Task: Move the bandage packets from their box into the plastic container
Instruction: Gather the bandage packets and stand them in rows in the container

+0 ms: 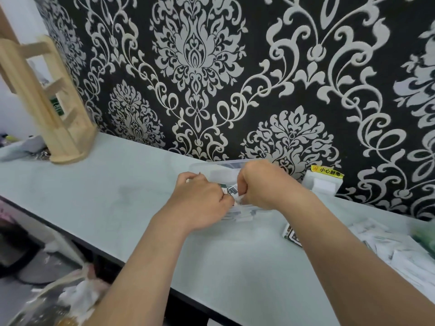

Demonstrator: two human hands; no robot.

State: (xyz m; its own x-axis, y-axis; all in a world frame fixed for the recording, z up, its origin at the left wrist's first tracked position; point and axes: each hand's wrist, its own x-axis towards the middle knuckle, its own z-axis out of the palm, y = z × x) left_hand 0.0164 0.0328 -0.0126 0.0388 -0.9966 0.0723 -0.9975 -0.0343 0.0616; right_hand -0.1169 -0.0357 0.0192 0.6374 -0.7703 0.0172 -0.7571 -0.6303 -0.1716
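Observation:
A clear plastic container (211, 169) stands on the pale table (117, 184) near the wall, with white bandage packets (242, 214) showing through its front wall. Over it my left hand (200, 203) grips a small green-and-white bandage box (229, 190). My right hand (263, 184) is curled at the box's open end, pinching white packets there. Most of the box is hidden between the two hands.
A second small printed box (292, 235) lies to the right. A heap of white packets (400, 250) covers the table's right end. A white socket with a yellow label (324, 182) sits by the wall. A wooden rack (47, 102) stands far left.

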